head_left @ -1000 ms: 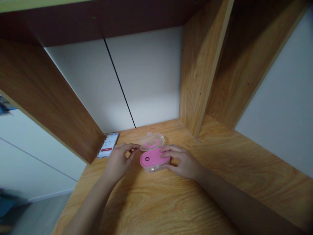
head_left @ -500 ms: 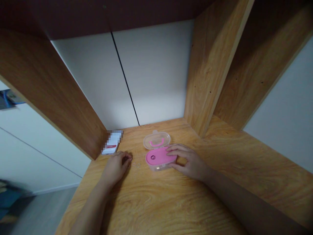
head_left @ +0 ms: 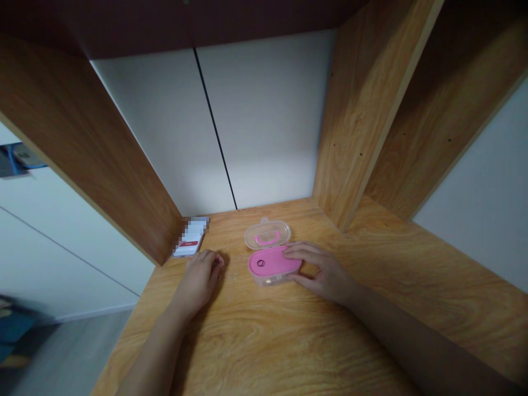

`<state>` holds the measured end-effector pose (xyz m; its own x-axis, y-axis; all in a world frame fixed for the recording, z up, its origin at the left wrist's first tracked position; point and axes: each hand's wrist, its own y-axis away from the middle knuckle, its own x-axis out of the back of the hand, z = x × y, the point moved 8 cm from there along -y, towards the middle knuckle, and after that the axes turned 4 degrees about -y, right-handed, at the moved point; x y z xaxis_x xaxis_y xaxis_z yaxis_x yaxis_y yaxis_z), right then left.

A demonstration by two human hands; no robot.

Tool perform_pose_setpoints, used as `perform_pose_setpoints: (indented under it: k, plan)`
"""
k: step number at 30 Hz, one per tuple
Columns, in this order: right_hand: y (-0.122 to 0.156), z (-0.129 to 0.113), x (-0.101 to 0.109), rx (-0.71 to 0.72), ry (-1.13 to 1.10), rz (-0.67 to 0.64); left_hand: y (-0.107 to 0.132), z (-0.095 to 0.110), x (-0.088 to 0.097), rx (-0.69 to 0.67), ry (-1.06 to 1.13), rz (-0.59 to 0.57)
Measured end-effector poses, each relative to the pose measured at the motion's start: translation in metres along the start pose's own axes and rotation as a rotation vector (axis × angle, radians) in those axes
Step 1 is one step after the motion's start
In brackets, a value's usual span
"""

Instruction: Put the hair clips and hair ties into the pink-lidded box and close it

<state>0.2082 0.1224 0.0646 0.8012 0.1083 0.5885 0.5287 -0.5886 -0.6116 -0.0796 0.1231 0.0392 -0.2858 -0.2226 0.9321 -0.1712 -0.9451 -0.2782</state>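
On a wooden desk (head_left: 264, 341), a pink plastic case (head_left: 268, 265) sits with its clear lid (head_left: 267, 235) hinged open toward the back, the right hand (head_left: 325, 273) clamped on it between fingers and thumb, the left hand (head_left: 200, 286) curled closed nearby, just short of a smartphone (head_left: 190, 243).

Specks (head_left: 233, 276) beside left hand (head_left: 198, 286) too small to tell; phone screen (head_left: 191, 237) pixelated

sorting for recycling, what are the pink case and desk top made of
The pink-topped case looks like moulded plastic: glossy pink top over a see-through base. Its open lid looks like clear plastic, since the pink handle shows through. The desk top shows even wood grain with a satin sheen: laminate or veneer, can't tell which.
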Motion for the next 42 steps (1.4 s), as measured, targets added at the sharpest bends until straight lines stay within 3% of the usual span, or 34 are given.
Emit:
perform_pose_setpoints:
  k: [9, 14, 18, 23, 34, 42]
  plan:
    - [0.001, 0.001, 0.0, -0.027, 0.016, 0.009, -0.004, -0.012, -0.01, 0.127, -0.035, -0.054]
    - [0.002, 0.001, 0.001, -0.026, 0.012, 0.013, -0.003, -0.01, -0.005, 0.148, -0.089, -0.02]
    - [0.001, 0.002, 0.001, -0.024, 0.016, 0.011, -0.001, 0.013, 0.003, 0.024, 0.059, 0.003]
    - [0.001, 0.0, 0.001, -0.032, 0.028, 0.007, 0.004, 0.041, -0.004, -0.102, 0.159, -0.114]
    - [0.0, -0.001, 0.001, -0.015, 0.017, 0.008, 0.003, 0.028, -0.011, -0.099, 0.09, -0.092]
    - [0.0, -0.002, 0.002, -0.016, 0.003, 0.003, 0.003, 0.031, -0.008, -0.085, 0.103, -0.124]
